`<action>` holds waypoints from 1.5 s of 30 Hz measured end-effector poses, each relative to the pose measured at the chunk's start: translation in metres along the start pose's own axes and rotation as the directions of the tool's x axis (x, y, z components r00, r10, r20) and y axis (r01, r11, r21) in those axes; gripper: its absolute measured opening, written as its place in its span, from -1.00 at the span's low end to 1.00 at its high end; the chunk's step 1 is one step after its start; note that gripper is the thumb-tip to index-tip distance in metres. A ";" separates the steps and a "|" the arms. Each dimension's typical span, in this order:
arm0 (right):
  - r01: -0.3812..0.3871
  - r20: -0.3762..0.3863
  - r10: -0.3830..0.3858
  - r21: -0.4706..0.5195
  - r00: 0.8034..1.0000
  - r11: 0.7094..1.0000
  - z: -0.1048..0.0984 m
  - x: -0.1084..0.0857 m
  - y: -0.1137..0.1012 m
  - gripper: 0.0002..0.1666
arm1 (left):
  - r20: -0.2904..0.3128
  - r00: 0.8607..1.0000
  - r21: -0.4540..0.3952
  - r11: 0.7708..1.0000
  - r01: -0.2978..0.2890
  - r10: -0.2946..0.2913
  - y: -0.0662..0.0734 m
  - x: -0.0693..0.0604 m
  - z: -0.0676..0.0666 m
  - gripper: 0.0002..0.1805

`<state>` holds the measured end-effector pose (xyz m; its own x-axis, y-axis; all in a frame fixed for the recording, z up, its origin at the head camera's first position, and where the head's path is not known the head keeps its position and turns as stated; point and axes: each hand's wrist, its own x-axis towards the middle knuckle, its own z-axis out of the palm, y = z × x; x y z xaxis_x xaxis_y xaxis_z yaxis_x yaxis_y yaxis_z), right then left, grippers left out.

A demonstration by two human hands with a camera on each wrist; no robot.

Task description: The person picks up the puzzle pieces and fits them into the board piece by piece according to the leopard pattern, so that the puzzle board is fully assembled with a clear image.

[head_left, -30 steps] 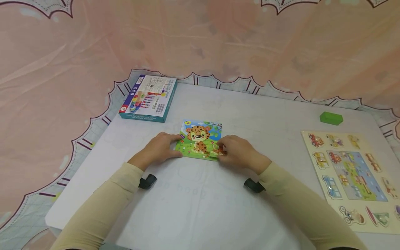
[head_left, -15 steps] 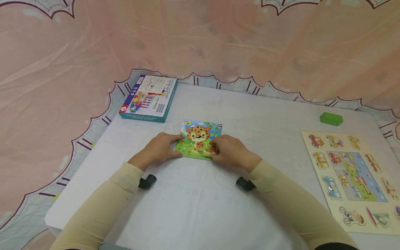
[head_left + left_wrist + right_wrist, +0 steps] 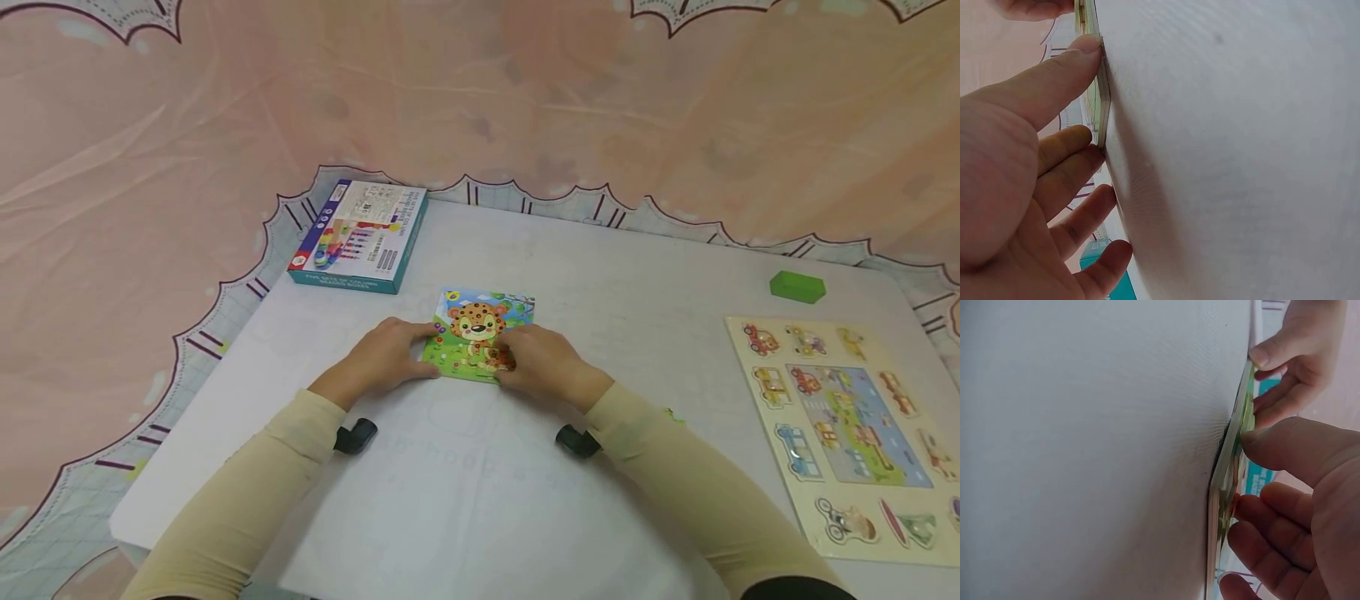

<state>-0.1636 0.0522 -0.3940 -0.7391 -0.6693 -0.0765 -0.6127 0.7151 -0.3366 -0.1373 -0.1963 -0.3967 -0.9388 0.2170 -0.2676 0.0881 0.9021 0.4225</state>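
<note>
A square jigsaw puzzle (image 3: pixel 472 321) with a spotted leopard cub on green grass lies at the middle of the table. My left hand (image 3: pixel 378 354) rests at its left side, thumb at the near corner and fingers fairly straight along the edge. In the left wrist view the thumb and fingertips touch the board's edge. My right hand (image 3: pixel 547 362) pinches a jigsaw piece (image 3: pixel 501 359) with orange spots over the picture's lower right. The fingers hide most of this piece. In the right wrist view the thumb and curled fingers are at the board's face.
A flat teal-sided box (image 3: pixel 360 237) lies at the back left. A green block (image 3: pixel 797 287) stands at the back right, beyond a wooden vehicle puzzle board (image 3: pixel 765 450). A small green thing (image 3: pixel 675 415) peeks out behind the right sleeve.
My right hand has moved left across the leopard picture, carrying the jigsaw piece from the right edge toward the cub's body. My left hand has stayed at the board's left edge.
</note>
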 end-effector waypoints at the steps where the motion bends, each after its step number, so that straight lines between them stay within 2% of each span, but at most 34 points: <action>1: -0.001 0.001 0.001 0.002 1.000 1.000 0.000 0.000 0.000 -0.61 | -0.001 1.000 0.000 1.000 -0.001 0.001 0.000 0.000 0.000 -0.21; 14: -0.038 0.016 0.038 0.019 0.999 0.999 0.001 0.007 -0.006 -0.63 | 0.000 1.000 0.004 1.000 0.003 -0.003 0.000 0.001 0.001 -0.21; 31: -0.038 -0.001 0.038 0.024 0.999 0.999 0.004 0.015 -0.012 -0.70 | 0.006 1.000 0.009 1.000 0.006 -0.007 0.000 0.001 0.000 -0.22; 45: -0.054 -0.001 0.054 0.043 0.999 0.998 0.005 0.016 -0.013 -0.54 | 0.004 1.000 0.005 1.000 0.006 -0.006 -0.001 0.001 0.000 -0.22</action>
<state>-0.1659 0.0313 -0.3950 -0.7714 -0.6295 -0.0936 -0.5593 0.7407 -0.3722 -0.1380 -0.1966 -0.3972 -0.9381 0.2131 -0.2731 0.0843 0.9050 0.4169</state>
